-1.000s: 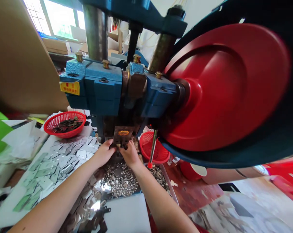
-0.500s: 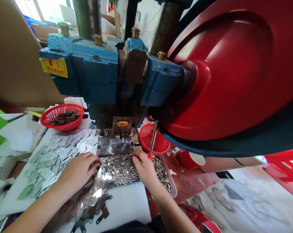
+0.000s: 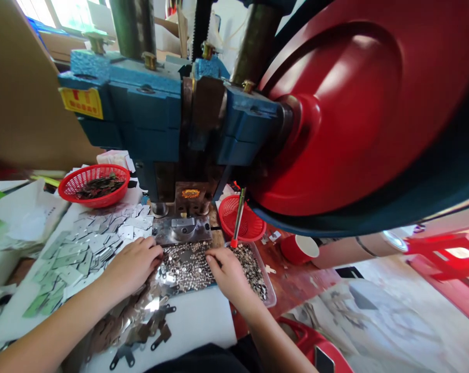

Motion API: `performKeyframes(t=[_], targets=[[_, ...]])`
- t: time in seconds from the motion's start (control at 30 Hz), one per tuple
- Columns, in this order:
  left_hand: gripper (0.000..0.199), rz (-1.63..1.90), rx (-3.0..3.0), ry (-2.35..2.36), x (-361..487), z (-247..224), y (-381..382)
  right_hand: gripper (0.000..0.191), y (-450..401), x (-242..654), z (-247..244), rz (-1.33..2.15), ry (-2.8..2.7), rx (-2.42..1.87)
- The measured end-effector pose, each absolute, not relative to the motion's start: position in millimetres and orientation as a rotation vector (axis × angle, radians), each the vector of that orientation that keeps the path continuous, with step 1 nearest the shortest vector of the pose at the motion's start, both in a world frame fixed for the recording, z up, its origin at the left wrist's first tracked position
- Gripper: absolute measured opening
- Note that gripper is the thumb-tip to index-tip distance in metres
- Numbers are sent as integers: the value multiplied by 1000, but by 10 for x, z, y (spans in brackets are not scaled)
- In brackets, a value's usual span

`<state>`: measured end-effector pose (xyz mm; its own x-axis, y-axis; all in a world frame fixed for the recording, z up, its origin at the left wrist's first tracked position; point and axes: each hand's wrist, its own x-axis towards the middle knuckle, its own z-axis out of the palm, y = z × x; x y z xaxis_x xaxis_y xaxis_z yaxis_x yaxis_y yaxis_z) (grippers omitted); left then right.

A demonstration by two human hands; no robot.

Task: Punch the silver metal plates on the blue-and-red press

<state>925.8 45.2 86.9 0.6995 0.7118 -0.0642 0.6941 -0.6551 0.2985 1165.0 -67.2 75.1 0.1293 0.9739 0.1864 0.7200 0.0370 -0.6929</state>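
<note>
My left hand [image 3: 137, 263] is closed at the left edge of a pile of small shiny metal pieces [image 3: 188, 272], its fingers curled under. Whatever lies in those fingers is hidden. On the pile's right side, my right hand [image 3: 229, 272] has thumb and forefinger drawn together; I cannot make out anything between them. Just beyond both hands is the steel die [image 3: 182, 229] of a blue press [image 3: 145, 116], with the punch block [image 3: 190, 196] above it. Flat metal plates [image 3: 89, 254] are heaped to the left of my left hand, and bracket-shaped pieces [image 3: 162, 334] lie nearer me.
A red basket [image 3: 120, 196] of dark pieces stands at the left. Behind my right hand are another red basket [image 3: 258, 228], a red-tipped lever [image 3: 239, 217] and a clear tub [image 3: 272, 298] of small parts. The big red flywheel [image 3: 347, 119] overhangs the right side.
The view has shifted slightly, so the press and baskets sit a little further left. Both hands stay beside the pile; my left fingers have moved slightly closer to the die.
</note>
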Motion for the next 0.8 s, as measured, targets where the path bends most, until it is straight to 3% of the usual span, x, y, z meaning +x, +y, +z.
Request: performKeyframes(t=[0.17,0.47,0.8], targets=[[20,36,2656,1138,9195,849,466,19,-563,11697,720,410,-1703,-1807],[28,9,2711,1141,9194,871,456,28,-134,11744,666,-25,-1972,-1913],[28,-26,2705,1263,9126,862,428,18,-189,11841,534,18,-1964,-1790]])
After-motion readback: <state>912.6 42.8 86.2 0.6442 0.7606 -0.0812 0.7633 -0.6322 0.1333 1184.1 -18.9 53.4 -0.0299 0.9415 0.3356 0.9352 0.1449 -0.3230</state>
